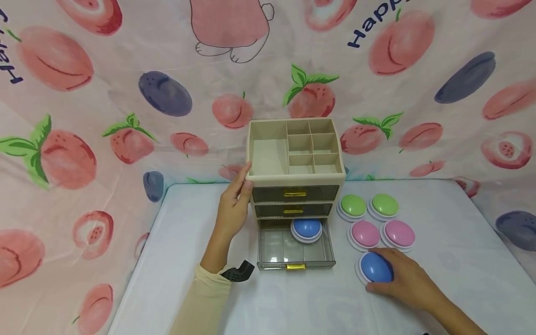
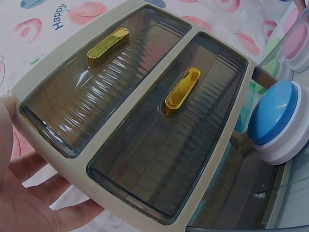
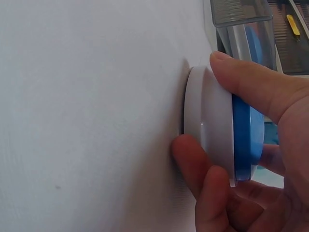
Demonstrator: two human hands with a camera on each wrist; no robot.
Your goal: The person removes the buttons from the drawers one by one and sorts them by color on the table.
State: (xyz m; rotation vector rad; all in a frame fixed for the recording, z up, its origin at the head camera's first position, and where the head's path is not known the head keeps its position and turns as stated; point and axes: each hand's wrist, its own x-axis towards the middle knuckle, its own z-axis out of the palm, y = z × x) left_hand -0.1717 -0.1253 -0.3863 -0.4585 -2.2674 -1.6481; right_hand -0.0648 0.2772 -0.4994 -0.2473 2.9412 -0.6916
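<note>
A cream desktop drawer organizer (image 1: 296,177) stands at the back of the table, its lowest drawer (image 1: 276,253) pulled out. Inside that drawer lies a blue push button (image 1: 307,228) with a white base, toward the right rear. My left hand (image 1: 231,209) rests against the organizer's left side with fairly straight fingers, the thumb at the front edge. To the right, my right hand (image 1: 408,279) grips another blue push button (image 1: 376,267) by its white rim, thumb on the near side and fingers on the far side. In the right wrist view this button (image 3: 212,125) is close to the white tabletop.
Two pink buttons (image 1: 365,233) and two green buttons (image 1: 353,205) sit in pairs right of the organizer. Its two upper drawers (image 1: 268,194) are closed, with gold handles. The top holds divided compartments (image 1: 268,156). Fruit-printed cloth (image 1: 268,88) hangs behind the table.
</note>
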